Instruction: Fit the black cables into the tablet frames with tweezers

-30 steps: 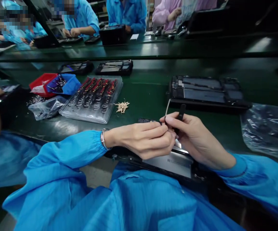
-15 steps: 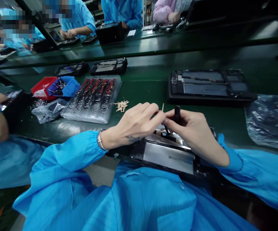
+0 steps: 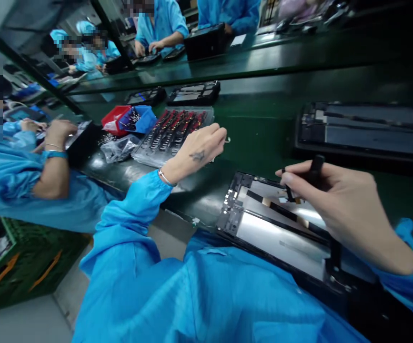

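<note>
Here, right hand (image 3: 338, 205) grips slim black tool (image 3: 313, 167); flat glossy tablet chassis (image 3: 281, 233) beneath.

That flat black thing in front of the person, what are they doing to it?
It is an opened tablet lying on the green table. The right hand holds a black tool over its insides. The left hand reaches out beside a clear tray of small parts, pinching something tiny. Other people work nearby.

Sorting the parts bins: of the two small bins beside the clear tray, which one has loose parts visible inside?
The blue bin, nearer the clear tray. Thin pale parts show inside it; the red bin behind it shows none.
</note>
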Motion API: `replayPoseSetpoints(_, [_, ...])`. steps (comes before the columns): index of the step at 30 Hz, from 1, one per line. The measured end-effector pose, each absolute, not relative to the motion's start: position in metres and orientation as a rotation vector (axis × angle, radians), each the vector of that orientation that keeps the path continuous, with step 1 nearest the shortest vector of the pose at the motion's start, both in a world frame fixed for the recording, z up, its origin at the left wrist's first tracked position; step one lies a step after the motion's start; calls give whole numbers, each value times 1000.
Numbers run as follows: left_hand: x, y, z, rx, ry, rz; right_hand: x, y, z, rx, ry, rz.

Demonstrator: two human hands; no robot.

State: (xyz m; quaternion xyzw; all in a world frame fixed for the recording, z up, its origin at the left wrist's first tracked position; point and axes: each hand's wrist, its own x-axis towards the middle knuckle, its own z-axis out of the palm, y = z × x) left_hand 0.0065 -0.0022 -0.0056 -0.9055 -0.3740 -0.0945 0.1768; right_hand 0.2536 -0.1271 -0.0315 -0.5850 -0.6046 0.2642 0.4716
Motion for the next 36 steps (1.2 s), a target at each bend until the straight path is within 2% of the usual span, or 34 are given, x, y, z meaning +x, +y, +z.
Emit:
replayPoseSetpoints(4, [-18,23,-8,-2636,-1218,116,256,-126,-34,-1467,-1431,718])
replayPoseSetpoints(7, [-25,29,-10,-2671,-1161,157,255,-126,-37,-1509,-1367,769])
replayPoseSetpoints(9, [-22,25,-12,-2669,-1120,-110,254,-125,-39,-1474,-1282,841])
replayPoseSetpoints(11, [-9,14,-15,-2749,-1070,-552,250,-125,-39,-1394,-1167,945])
replayPoseSetpoints(14, [25,-10,-19,-3217,-1017,-1141,242,-126,-38,-1297,-1050,1070])
replayPoseSetpoints(17, [57,-32,-17,-3776,-1057,-1409,238,-128,-38,-1253,-1060,1087])
replayPoseSetpoints(19, [69,-36,-10,-3891,-1073,-1513,241,-129,-39,-1244,-1114,1050])
replayPoseSetpoints(21, [73,-34,0,-3890,-1041,-1434,247,-127,-36,-1239,-1208,947])
replayPoseSetpoints(26, [69,-23,20,-3919,-883,-613,258,-123,-21,-1225,-1399,711])
replayPoseSetpoints(30, [66,-18,23,-3826,-714,-274,256,-124,-16,-1226,-1417,652])
replayPoseSetpoints(32, [64,-17,20,-3746,-624,-390,255,-125,-17,-1222,-1381,705])
replayPoseSetpoints(36, [62,-25,12,-3183,-460,-982,254,-124,-17,-1162,-1262,854])
